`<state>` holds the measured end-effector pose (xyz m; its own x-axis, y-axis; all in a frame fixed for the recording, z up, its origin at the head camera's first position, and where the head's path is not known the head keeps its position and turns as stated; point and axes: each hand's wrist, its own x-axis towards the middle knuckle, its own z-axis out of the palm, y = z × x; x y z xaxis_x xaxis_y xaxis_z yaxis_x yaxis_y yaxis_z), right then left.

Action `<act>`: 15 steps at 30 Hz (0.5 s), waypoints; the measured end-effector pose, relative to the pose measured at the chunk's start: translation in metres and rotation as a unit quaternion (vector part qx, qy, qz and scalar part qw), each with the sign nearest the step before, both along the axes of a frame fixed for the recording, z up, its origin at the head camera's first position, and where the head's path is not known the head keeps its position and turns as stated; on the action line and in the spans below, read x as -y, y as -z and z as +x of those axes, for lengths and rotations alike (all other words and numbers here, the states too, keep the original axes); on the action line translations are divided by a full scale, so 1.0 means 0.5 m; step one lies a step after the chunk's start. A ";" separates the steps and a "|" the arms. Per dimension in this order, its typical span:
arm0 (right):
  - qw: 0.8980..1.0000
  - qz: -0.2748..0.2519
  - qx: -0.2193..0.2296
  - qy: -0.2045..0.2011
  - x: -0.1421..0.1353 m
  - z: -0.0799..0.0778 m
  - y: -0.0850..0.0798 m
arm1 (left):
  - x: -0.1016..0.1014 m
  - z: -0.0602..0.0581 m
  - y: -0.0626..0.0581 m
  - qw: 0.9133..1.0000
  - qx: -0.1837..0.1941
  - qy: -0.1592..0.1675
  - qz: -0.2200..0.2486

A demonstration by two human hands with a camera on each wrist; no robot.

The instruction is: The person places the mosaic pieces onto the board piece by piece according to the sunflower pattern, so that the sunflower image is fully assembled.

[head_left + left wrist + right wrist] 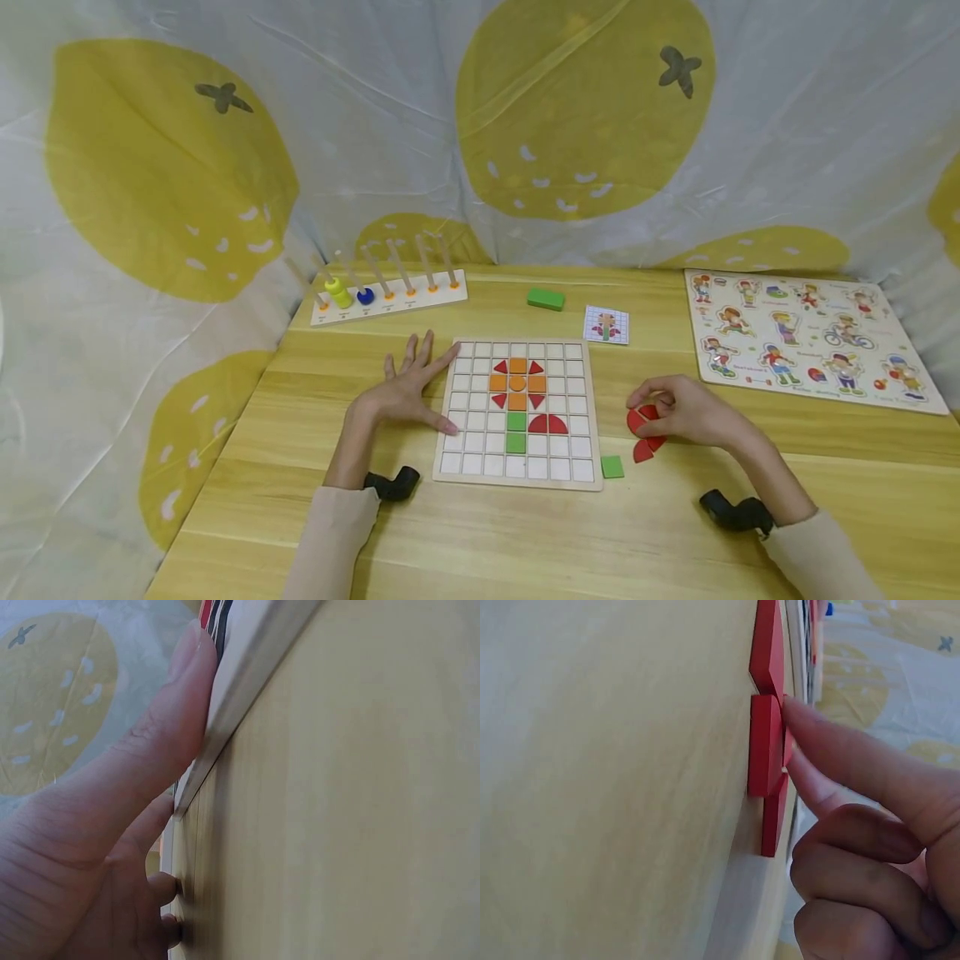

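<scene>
My left hand (401, 393) lies spread at the left side of a wooden grid board (457, 479), its thumb and index finger resting on the rim. On the board, orange, red and green tiles form a flower, with two red quarter circles (557, 424) beside the green stem (516, 432). Right of the board, my right hand (693, 410) pinches a red quarter-circle tile between thumb and index finger, low over the table; its other fingers are curled. More red quarter-circle tiles (762, 746) lie under and beside the fingertips, partly hidden. A green square tile (612, 467) lies near the board's lower right corner.
Behind the board are a pattern card (607, 325) and a green block (546, 299). A peg stand (390, 299) with a few beads is at the back left. A picture puzzle board (802, 333) lies at the right. A lemon-print cloth (390, 125) hangs behind.
</scene>
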<state>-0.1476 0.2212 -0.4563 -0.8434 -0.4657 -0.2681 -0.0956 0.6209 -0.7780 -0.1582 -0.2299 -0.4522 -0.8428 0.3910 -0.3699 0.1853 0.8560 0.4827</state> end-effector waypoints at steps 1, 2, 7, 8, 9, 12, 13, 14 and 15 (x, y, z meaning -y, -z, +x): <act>1.000 0.003 -0.002 0.001 0.000 0.001 0.000 | 0.000 0.000 0.001 1.000 0.000 0.000 0.000; 1.000 0.008 -0.006 0.003 0.001 0.002 0.000 | 0.000 0.000 0.001 1.000 0.000 0.000 -0.001; 0.998 0.047 -0.034 0.029 0.016 0.010 0.001 | -0.001 0.001 0.002 1.000 0.003 0.000 -0.002; 0.997 0.057 -0.038 0.035 0.020 0.012 0.000 | -0.001 0.001 0.002 1.000 0.003 0.000 -0.001; 0.996 0.064 -0.042 0.038 0.022 0.013 -0.001 | -0.001 0.001 0.002 1.000 0.003 0.000 -0.001; 0.996 0.073 -0.044 0.042 0.026 0.014 -0.004 | -0.002 0.001 0.001 1.000 0.002 -0.002 0.003; 0.996 0.067 -0.041 0.039 0.026 0.014 -0.005 | -0.002 0.001 0.000 1.000 0.002 -0.002 0.003; 0.997 0.059 -0.040 0.034 0.026 0.013 -0.005 | -0.002 0.002 0.000 1.000 0.002 -0.003 0.004; 0.998 0.049 -0.038 0.026 0.026 0.012 -0.005 | -0.002 0.002 -0.001 1.000 0.002 -0.004 0.004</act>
<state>-0.1415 0.2082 -0.4536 -0.8854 -0.3951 -0.2447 -0.1167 0.6987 -0.7058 -0.1573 -0.2288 -0.4519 -0.8443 0.3873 -0.3704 0.1767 0.8537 0.4898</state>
